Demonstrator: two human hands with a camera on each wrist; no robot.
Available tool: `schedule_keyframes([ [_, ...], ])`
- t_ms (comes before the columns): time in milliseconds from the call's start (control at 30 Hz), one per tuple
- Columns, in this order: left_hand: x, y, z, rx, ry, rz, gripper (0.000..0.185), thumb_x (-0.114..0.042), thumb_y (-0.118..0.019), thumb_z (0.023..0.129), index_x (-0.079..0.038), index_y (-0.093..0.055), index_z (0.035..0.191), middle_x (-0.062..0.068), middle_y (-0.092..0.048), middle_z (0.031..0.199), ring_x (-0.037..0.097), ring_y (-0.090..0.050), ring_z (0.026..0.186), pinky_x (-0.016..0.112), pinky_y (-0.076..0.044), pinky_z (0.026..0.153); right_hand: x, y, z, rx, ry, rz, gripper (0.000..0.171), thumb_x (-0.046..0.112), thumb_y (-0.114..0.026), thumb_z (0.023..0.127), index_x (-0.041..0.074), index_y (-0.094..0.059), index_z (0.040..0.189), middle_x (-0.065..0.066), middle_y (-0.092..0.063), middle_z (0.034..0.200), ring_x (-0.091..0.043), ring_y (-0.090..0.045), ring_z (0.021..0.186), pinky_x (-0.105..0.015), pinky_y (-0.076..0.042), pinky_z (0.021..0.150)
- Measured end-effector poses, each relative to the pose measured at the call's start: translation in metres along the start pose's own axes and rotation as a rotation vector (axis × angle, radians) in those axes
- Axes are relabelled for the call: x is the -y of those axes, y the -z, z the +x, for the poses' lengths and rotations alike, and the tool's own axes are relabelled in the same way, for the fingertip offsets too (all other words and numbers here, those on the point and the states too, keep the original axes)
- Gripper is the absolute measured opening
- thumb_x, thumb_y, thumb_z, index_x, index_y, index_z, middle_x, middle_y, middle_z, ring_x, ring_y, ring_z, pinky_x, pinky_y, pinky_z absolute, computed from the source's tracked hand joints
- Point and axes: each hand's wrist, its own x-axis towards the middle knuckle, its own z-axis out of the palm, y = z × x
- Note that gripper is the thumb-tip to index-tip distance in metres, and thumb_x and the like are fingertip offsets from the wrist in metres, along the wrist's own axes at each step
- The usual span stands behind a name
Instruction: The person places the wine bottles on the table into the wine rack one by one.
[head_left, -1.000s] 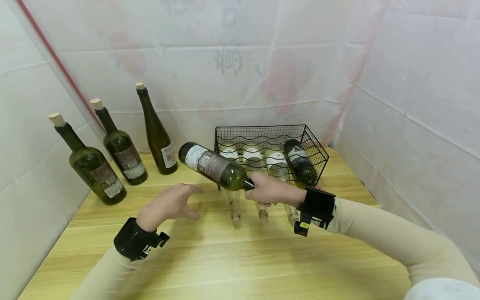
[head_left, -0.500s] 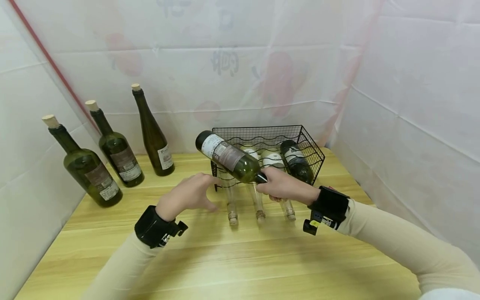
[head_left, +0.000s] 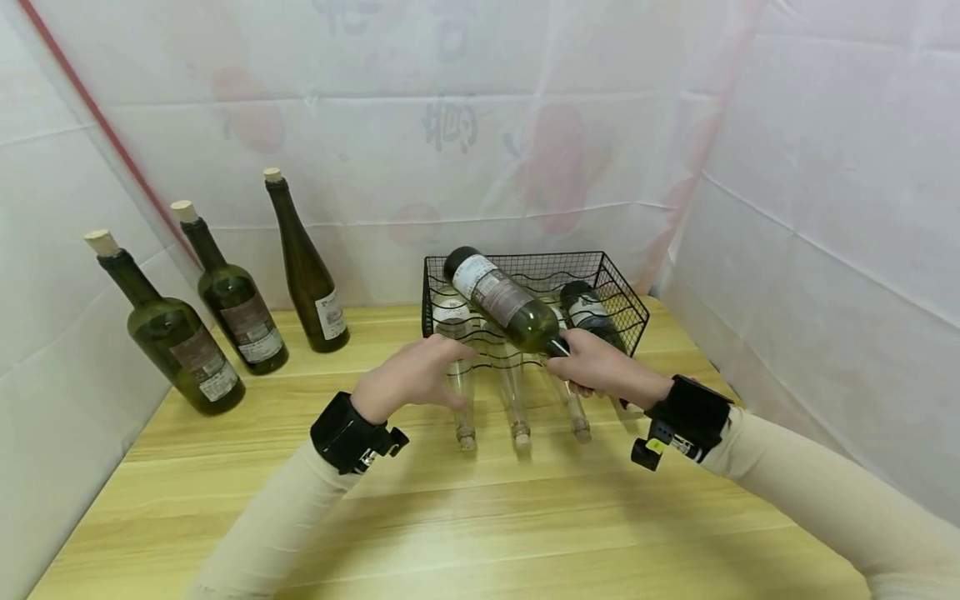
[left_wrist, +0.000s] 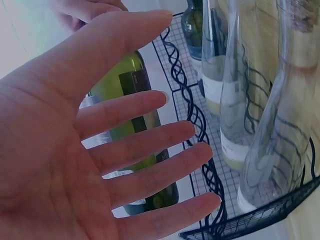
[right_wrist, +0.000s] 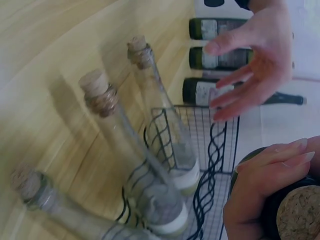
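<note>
A green wine bottle (head_left: 502, 300) with a dark label is held by the neck in my right hand (head_left: 600, 362). It tilts above a black wire wine rack (head_left: 622, 283), its base toward the back left. In the right wrist view its cork (right_wrist: 300, 212) shows beside my curled fingers (right_wrist: 265, 180). My left hand (head_left: 412, 371) hovers at the rack's front left with fingers spread, holding nothing. Clear glass bottles (head_left: 513, 392) lie in the rack, corked necks toward me. At the rack's right end lies a dark bottle (head_left: 588, 312), partly hidden behind my right hand.
Several corked green bottles stand upright on the wooden table (head_left: 420, 517) at the left: one at the front (head_left: 187, 358), one behind it (head_left: 243, 312), and a slender one (head_left: 311, 275) nearest the rack. White sheeting (head_left: 360, 125) rises behind and at both sides.
My right hand has carried the green bottle rightward, from the rack's left end to over its middle. My left hand has followed to the right and slightly up, staying empty.
</note>
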Motion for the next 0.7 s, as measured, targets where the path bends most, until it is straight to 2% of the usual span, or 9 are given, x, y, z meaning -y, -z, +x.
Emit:
schedule_keyframes([
  [100,-0.003,-0.002,0.006,0.024,0.009,-0.009,0.067,-0.026,-0.089,0.078,-0.009,-0.065,0.139,0.009,-0.067,0.140,0.030,-0.066,0.126,0.047,-0.057,0.103,-0.007,0.006,-0.001,-0.020,-0.038,0.014,0.041,0.017,-0.050,0.103,0.001,-0.043,0.140,-0.002,-0.046,0.066,-0.015,-0.038,0.054,-0.031,-0.036,0.050],
  [200,-0.005,-0.003,0.011,0.025,0.001,-0.001,0.067,-0.027,-0.089,0.079,-0.010,-0.065,0.138,0.010,-0.068,0.139,0.030,-0.067,0.124,0.046,-0.058,0.102,-0.013,0.014,-0.004,-0.037,-0.057,0.031,0.040,0.015,-0.049,0.101,-0.003,-0.043,0.137,-0.002,-0.045,0.067,-0.014,-0.038,0.054,-0.029,-0.035,0.048],
  [300,-0.009,-0.002,0.017,0.026,-0.011,-0.012,0.067,-0.026,-0.089,0.078,-0.011,-0.065,0.139,0.009,-0.069,0.137,0.026,-0.070,0.106,0.041,-0.061,0.088,-0.020,0.021,-0.007,-0.049,-0.059,0.018,0.039,0.014,-0.048,0.102,-0.004,-0.041,0.135,-0.003,-0.044,0.066,-0.016,-0.037,0.055,-0.030,-0.033,0.049],
  [333,-0.010,-0.002,0.019,0.030,-0.011,-0.017,0.067,-0.026,-0.089,0.078,-0.012,-0.065,0.140,0.009,-0.069,0.137,0.025,-0.069,0.099,0.039,-0.061,0.082,-0.022,0.023,-0.008,-0.054,-0.055,0.013,0.035,0.013,-0.048,0.102,-0.004,-0.042,0.132,-0.003,-0.044,0.066,-0.017,-0.038,0.056,-0.031,-0.035,0.051],
  [433,-0.014,-0.003,0.027,0.047,0.002,-0.012,0.068,-0.028,-0.090,0.078,-0.015,-0.065,0.140,0.006,-0.069,0.137,0.021,-0.065,0.091,0.036,-0.059,0.073,-0.028,0.028,-0.011,-0.059,-0.042,0.019,0.024,0.011,-0.047,0.100,-0.004,-0.046,0.119,-0.003,-0.045,0.065,-0.017,-0.038,0.056,-0.032,-0.035,0.051],
  [500,-0.017,-0.004,0.032,0.061,0.011,-0.001,0.069,-0.030,-0.090,0.078,-0.016,-0.065,0.140,0.006,-0.067,0.141,0.023,-0.067,0.101,0.038,-0.061,0.078,-0.032,0.030,-0.012,-0.060,-0.043,0.044,0.019,0.009,-0.047,0.100,-0.003,-0.046,0.115,-0.002,-0.043,0.063,-0.016,-0.036,0.054,-0.033,-0.034,0.051],
  [600,-0.020,-0.007,0.040,0.083,0.014,0.026,0.070,-0.033,-0.090,0.079,-0.015,-0.064,0.141,0.005,-0.064,0.145,0.025,-0.067,0.117,0.042,-0.063,0.088,-0.038,0.035,-0.014,-0.059,-0.044,0.081,0.019,0.007,-0.045,0.101,-0.003,-0.044,0.117,-0.001,-0.038,0.061,-0.014,-0.032,0.052,-0.033,-0.030,0.050],
  [667,-0.022,-0.010,0.045,0.094,0.008,0.037,0.070,-0.033,-0.090,0.079,-0.016,-0.063,0.142,0.004,-0.063,0.146,0.024,-0.068,0.118,0.040,-0.063,0.088,-0.042,0.037,-0.014,-0.060,-0.056,0.100,0.023,0.008,-0.045,0.101,-0.004,-0.043,0.120,0.000,-0.037,0.062,-0.014,-0.031,0.052,-0.033,-0.028,0.050],
  [700,-0.023,-0.011,0.047,0.102,0.003,0.039,0.069,-0.034,-0.090,0.080,-0.016,-0.063,0.142,0.005,-0.063,0.146,0.022,-0.070,0.112,0.037,-0.063,0.083,-0.044,0.039,-0.014,-0.062,-0.061,0.104,0.023,0.009,-0.044,0.101,-0.004,-0.043,0.120,0.000,-0.037,0.062,-0.014,-0.031,0.052,-0.032,-0.027,0.050],
])
